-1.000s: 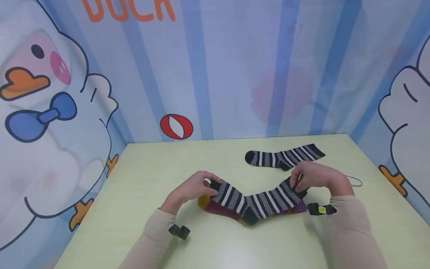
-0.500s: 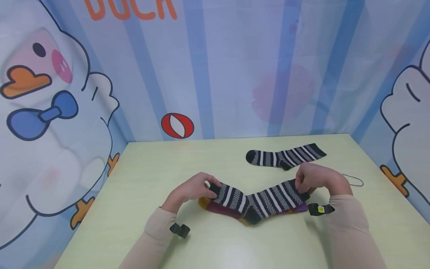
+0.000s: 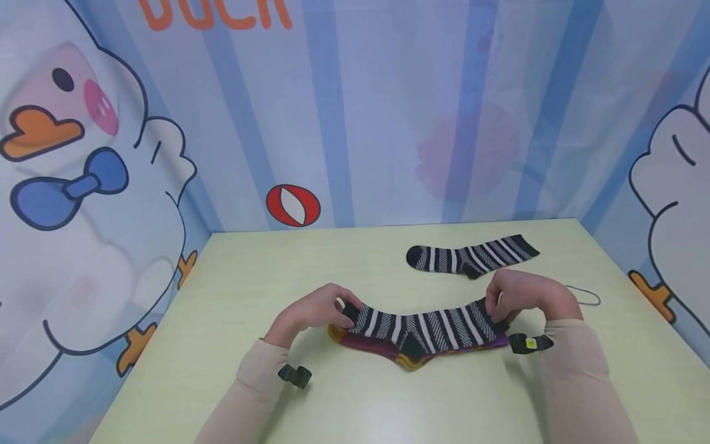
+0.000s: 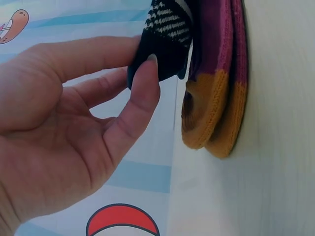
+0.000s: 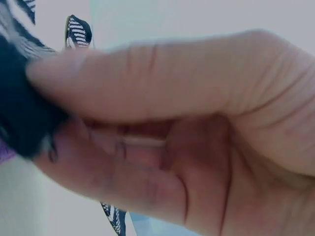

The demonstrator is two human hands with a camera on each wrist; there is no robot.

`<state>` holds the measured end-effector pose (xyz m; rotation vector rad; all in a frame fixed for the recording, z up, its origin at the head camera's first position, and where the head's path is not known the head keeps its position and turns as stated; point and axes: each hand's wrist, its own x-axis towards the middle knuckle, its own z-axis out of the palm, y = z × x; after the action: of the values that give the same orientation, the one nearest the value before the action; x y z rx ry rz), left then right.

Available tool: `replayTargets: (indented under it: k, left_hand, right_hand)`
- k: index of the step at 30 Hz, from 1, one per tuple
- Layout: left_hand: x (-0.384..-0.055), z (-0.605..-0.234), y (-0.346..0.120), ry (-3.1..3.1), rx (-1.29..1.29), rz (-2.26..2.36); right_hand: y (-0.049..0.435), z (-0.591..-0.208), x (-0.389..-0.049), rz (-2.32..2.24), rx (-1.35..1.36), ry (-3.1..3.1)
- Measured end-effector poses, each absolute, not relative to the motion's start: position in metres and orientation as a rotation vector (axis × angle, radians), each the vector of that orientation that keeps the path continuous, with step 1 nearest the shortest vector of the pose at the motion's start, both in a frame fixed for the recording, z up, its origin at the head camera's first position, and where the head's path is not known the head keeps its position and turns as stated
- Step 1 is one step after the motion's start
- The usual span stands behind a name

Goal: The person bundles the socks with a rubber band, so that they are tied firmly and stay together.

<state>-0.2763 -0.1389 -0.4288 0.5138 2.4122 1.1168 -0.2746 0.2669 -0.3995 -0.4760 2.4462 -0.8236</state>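
A black-and-white striped sock (image 3: 438,328) stretches between my two hands in the head view. My left hand (image 3: 322,306) pinches its black toe between thumb and fingers, which the left wrist view shows up close. At the other end, my right hand (image 3: 516,295) pinches the black cuff. Beneath the striped sock lie purple socks with mustard toes and heels (image 4: 211,113), stacked in a pair and partly covered by it. In the left wrist view the striped toe is held apart from the mustard toes.
A second striped sock (image 3: 471,256) lies flat farther back on the pale table (image 3: 266,265). A thin dark loop (image 3: 588,297) rests beyond my right wrist. A cartoon-printed backdrop (image 3: 383,123) stands behind and beside the table.
The striped sock has been drawn straighter, its heel rising away from me so more of the mustard heel below shows. My right hand has shifted slightly to the right.
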Motion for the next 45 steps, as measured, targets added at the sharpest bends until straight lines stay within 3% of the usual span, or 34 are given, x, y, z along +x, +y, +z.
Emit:
replayTargets:
  k: [45]
  left_hand:
    - [-0.279,-0.433,-0.143,2.448,0.465,0.993]
  right_hand:
    - [0.268,-0.419,-0.281,-0.814,-0.308,2.360]
